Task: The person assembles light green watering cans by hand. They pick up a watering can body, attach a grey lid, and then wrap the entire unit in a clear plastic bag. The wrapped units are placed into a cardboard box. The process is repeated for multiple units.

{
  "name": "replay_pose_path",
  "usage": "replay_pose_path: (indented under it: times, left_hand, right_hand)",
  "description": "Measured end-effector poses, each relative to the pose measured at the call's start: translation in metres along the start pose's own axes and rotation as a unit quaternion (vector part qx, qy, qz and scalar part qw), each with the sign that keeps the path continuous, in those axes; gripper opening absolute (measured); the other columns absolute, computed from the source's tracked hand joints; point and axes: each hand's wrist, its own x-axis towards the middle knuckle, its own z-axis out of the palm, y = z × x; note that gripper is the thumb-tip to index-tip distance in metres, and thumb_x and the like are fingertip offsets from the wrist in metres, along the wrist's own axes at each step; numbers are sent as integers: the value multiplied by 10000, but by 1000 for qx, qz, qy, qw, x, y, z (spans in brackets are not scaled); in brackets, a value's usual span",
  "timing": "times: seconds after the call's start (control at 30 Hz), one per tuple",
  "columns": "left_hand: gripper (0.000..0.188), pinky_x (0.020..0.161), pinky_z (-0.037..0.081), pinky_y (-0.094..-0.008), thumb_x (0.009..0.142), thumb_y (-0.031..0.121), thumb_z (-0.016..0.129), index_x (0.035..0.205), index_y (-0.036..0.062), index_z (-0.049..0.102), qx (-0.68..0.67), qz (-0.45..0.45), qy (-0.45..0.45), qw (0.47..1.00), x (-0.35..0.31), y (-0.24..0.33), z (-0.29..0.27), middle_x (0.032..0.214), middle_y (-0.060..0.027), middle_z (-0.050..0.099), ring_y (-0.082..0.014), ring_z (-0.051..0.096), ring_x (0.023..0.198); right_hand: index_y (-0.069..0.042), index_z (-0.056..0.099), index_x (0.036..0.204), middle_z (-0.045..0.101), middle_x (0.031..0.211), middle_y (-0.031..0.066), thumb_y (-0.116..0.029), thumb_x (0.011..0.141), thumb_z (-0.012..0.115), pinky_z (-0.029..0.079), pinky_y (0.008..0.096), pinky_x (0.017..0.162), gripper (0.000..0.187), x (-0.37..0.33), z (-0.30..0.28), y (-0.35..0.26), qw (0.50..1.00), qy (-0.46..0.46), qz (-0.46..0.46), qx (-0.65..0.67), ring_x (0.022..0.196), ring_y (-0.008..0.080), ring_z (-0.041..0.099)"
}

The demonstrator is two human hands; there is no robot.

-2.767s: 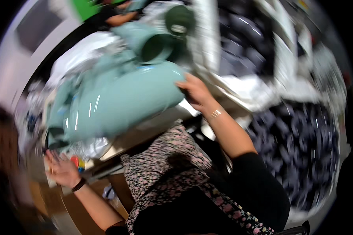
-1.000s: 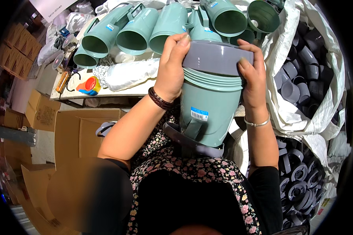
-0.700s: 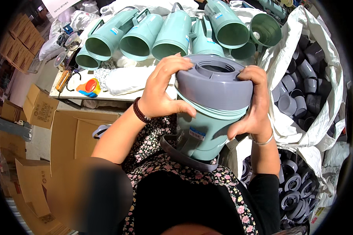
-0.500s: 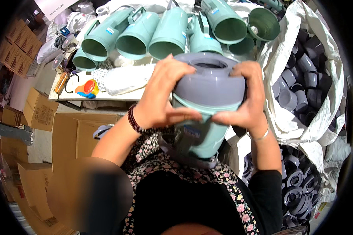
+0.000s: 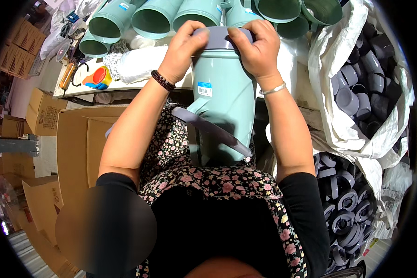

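Pinching the grey collar (image 5: 221, 39), left grip (image 5: 178, 53) and right grip (image 5: 260, 54) partly hide green jugs (image 5: 200, 8) behind.

blue-and-white label (image 5: 205, 89) (barcoded) on green container (image 5: 229, 85) — print unreadably small

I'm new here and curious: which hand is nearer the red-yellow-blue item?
Left: the left hand is right of the red-yellow-blue item; the right hand is farther right.
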Motion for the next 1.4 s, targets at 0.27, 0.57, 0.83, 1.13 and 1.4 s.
replay_pose_path:
  times: [0.27,0.57,0.83,1.13,1.4]
  left_hand:
    - [441,836,463,-399,874,422,442,946,0,547,-156,-28,140,977,-38,92,-103,951,-153,606,-272,579,924]
    - [552,935,353,-431,627,368,749,1035,51,554,463,171,-112,863,-39,25,-22,989,-112,536,-285,487,991]
    - [584,928,314,-435,562,276,786,1020,38,513,491,120,-75,860,-33,24,1,980,-124,517,-316,450,983]
    - [554,826,376,-376,588,267,787,995,23,502,509,127,-69,848,-35,11,3,954,-128,507,-294,454,927]
    - [731,920,350,-399,525,386,822,1043,15,465,529,127,-63,837,-47,27,-1,1071,-163,455,-317,431,1057]
  right_hand:
    - [-40,616,881,621,818,61,-172,853,556,461,280,736,147,-27,-20,62,939,103,252,212,770,147,579]
    - [4,595,794,564,722,5,-244,891,545,418,233,652,271,-167,49,120,787,-133,531,284,673,66,452]
    - [-19,541,687,515,616,-15,-253,909,509,356,226,541,324,-118,23,100,838,-5,462,290,572,52,382]
    - [-47,540,723,535,653,21,-273,932,468,416,252,642,317,-98,1,60,710,132,519,457,620,100,461]
    - [-32,526,1034,567,996,45,-209,904,512,428,233,782,220,-65,-9,27,727,29,405,554,851,100,503]
